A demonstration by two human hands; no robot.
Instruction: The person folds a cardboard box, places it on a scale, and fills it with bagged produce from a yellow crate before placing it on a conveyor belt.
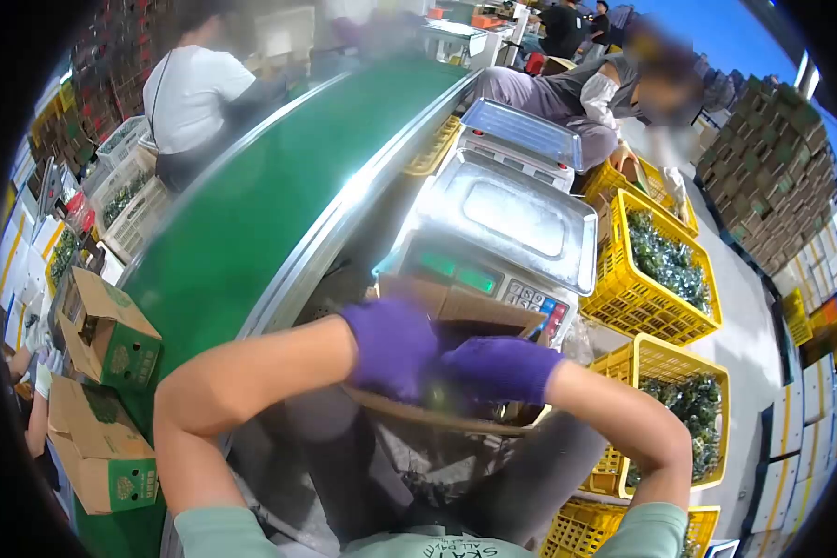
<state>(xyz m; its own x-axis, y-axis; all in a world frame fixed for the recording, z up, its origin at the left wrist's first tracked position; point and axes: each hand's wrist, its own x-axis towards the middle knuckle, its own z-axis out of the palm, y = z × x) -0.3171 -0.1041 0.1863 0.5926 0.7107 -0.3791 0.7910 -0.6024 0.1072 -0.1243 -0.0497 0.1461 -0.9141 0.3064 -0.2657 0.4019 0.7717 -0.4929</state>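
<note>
Both my hands wear purple gloves and meet over a brown cardboard box (488, 310) between my knees. My left hand (391, 346) reaches across the box's left side, smeared by motion. Coming in from the right, my right hand (502, 368) lies low over the opening, its fingertips close to my left hand. A small blurred greenish thing shows just below the hands; whether either hand holds it I cannot tell. Right behind the box stands a digital scale (511, 219) with a metal pan, green displays and a keypad.
A green conveyor belt (279, 177) runs along my left, with open cartons (102, 446) on it. Yellow crates (656, 321) of dark green produce stand at my right. A second scale (521, 130) and a seated person (567, 98) are ahead; another person (195, 98) is across the belt.
</note>
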